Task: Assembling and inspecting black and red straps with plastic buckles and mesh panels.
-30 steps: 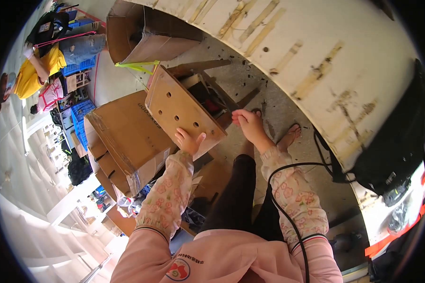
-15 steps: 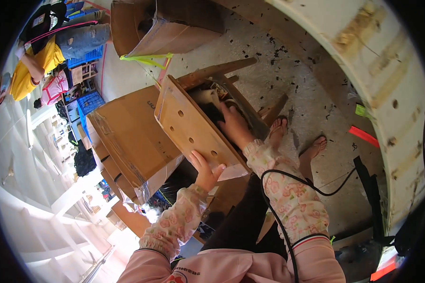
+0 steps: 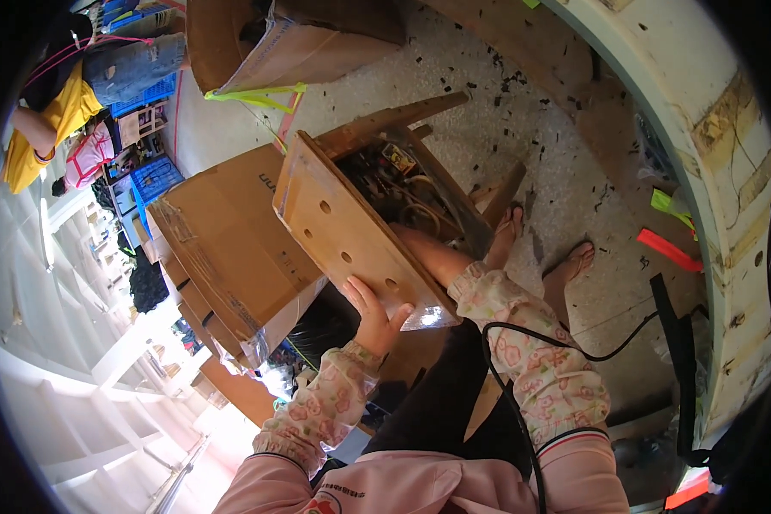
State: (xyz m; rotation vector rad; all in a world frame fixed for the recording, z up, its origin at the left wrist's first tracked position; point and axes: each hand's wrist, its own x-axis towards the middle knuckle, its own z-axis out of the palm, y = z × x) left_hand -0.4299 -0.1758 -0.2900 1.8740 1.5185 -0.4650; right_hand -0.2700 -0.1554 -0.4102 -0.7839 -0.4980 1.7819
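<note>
- Wooden stool point(image 3: 344, 228) is set beside cardboard box point(image 3: 236, 231).
- Its near edge is touched by left hand point(image 3: 375, 320), fingers spread.
- Right hand point(image 3: 415, 245) mostly hidden; grip can't be told.
- Stool might be tipped by pushing.

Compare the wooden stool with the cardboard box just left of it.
The stool is wooden, with legs; the box is cardboard, with shiny tape on it. The stool has round holes, while the box's large face shows dark print. The left hand touches the stool, not the box. Both are brown.
</note>
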